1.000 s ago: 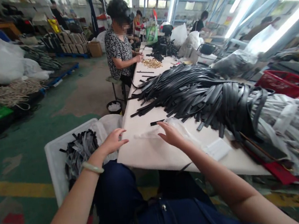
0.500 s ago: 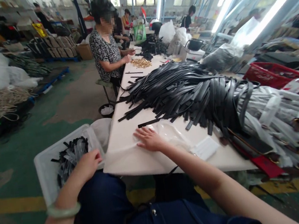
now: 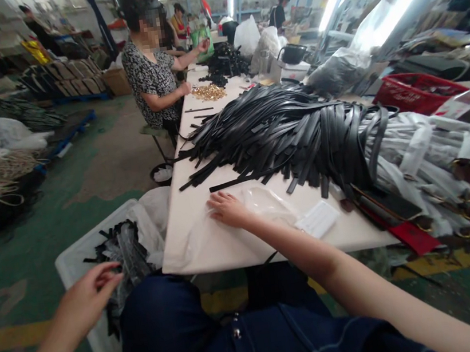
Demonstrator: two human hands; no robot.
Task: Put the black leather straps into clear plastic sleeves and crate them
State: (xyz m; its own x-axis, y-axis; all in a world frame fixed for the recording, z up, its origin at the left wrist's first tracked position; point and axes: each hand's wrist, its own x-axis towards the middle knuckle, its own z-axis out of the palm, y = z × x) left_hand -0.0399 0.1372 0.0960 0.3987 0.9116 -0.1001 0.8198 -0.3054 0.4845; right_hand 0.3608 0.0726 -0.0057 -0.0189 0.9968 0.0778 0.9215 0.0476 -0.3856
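My right hand [image 3: 227,209] lies flat with spread fingers on a clear plastic bag [image 3: 267,203] on the pale table [image 3: 227,249]. Close beyond its fingertips is a single black strap [image 3: 230,185], and a large heap of black straps [image 3: 263,129] spreads behind it. My left hand [image 3: 86,295] hovers over the near left side of a white plastic bin [image 3: 69,260], its thumb and fingers apart and nothing visible between them. Inside that bin lie black strips and clear plastic pieces [image 3: 127,251], partly hidden by my hand and knee.
A small white packet [image 3: 318,218] lies right of the bag. Wrapped straps with metal rings [image 3: 442,172] crowd the table's right end, near a red bag [image 3: 414,89]. Across the table's left edge a co-worker [image 3: 154,74] sits by a pile of gold-coloured pieces [image 3: 209,92].
My left hand has moved left and down across the bin, its curled fingers now apart. My right hand stays on the plastic bag. The co-worker has raised one hand. The view has shifted slightly.
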